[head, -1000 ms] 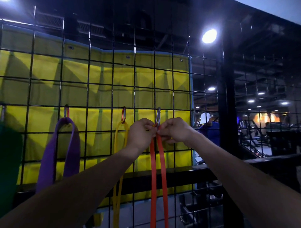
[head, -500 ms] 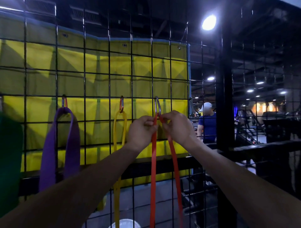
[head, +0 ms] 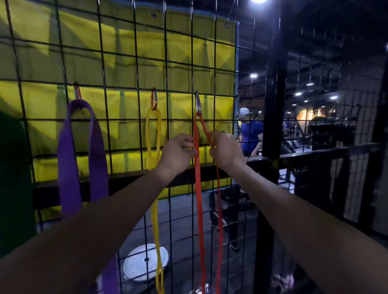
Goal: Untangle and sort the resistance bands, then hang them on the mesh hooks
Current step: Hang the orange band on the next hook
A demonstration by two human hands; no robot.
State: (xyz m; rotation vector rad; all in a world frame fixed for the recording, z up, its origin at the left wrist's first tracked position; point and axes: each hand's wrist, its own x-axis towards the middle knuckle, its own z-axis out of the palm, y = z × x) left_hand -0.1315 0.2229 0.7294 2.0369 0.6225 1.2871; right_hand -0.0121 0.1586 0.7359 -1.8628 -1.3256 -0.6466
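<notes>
Head view: the wide purple rubber band (head: 69,159) and thin yellow rubber band (head: 154,167) hung from clips on the black wire mesh (head: 134,69). The orange rubber band (head: 198,188) hung from the grey carabiner hook (head: 197,103); my left hand (head: 178,153) and right hand (head: 225,150) each pinched a strand. Hanging looked nearly finished.

Dim gym, glaring ceiling lamp (head: 259,1) top right, soft blur, bowed edges

Both forearms reach up from the lower corners to frame center, left hand (head: 178,152) w/ fingers curled pinching the orange band's (head: 199,199) left strand, right hand (head: 225,150) gripping its right strand.
</notes>
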